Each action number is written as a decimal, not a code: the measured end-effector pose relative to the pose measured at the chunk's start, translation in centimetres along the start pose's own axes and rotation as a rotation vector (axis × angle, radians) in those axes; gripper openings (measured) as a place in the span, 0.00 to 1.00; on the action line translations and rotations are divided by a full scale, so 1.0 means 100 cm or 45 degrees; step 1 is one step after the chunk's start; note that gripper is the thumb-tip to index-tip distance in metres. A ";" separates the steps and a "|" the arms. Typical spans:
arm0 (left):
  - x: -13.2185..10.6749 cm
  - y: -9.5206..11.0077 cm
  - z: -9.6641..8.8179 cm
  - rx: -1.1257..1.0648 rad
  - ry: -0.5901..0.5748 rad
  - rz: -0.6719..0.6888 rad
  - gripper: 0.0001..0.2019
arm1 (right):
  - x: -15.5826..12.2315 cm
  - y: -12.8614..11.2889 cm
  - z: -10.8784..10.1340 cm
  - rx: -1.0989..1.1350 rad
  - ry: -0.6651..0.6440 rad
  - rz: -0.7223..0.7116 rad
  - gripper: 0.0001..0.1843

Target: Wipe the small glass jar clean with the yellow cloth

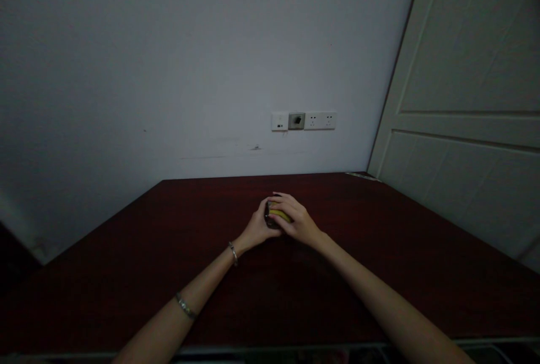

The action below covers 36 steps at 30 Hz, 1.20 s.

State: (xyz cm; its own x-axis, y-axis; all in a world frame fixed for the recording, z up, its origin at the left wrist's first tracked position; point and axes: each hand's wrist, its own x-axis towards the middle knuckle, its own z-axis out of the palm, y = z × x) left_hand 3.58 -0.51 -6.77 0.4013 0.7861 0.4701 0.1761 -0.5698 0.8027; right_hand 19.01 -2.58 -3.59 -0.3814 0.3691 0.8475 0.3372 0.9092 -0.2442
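Observation:
Both my hands meet over the middle of a dark red-brown table point(379, 251). My left hand point(258, 228) and my right hand point(297, 219) are closed around one small object point(278, 215) with a yellow face and dark edges, perhaps a puzzle cube. Most of the object is hidden by my fingers. The right hand's fingers curl over its top, while the left hand grips its left side. A thin bracelet sits on my left wrist and another band further up that forearm.
A white wall stands behind the table with a strip of power sockets point(304, 121) above the far edge. A pale panelled door point(464, 99) rises at the right. The room is dim.

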 end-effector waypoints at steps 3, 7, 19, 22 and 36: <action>0.000 0.003 0.001 0.049 0.038 0.050 0.41 | 0.003 0.002 0.000 0.073 0.099 0.159 0.08; -0.001 0.005 0.001 0.092 0.030 0.017 0.42 | 0.006 0.001 0.000 0.135 0.173 0.329 0.07; -0.001 0.010 0.001 0.163 0.059 0.070 0.40 | 0.007 -0.004 -0.004 0.056 0.058 0.203 0.07; -0.001 0.016 0.001 0.203 0.030 0.106 0.42 | 0.009 -0.001 -0.005 0.115 0.136 0.413 0.07; -0.001 0.007 -0.002 0.276 -0.077 0.159 0.43 | 0.005 0.005 -0.004 0.095 0.118 0.382 0.07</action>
State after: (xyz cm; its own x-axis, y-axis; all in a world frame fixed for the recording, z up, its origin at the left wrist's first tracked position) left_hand 3.53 -0.93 -6.19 0.4837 0.6943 0.5329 0.3076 -0.7048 0.6392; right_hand 19.34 -2.05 -3.13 -0.1931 0.6066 0.7712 0.3576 0.7754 -0.5204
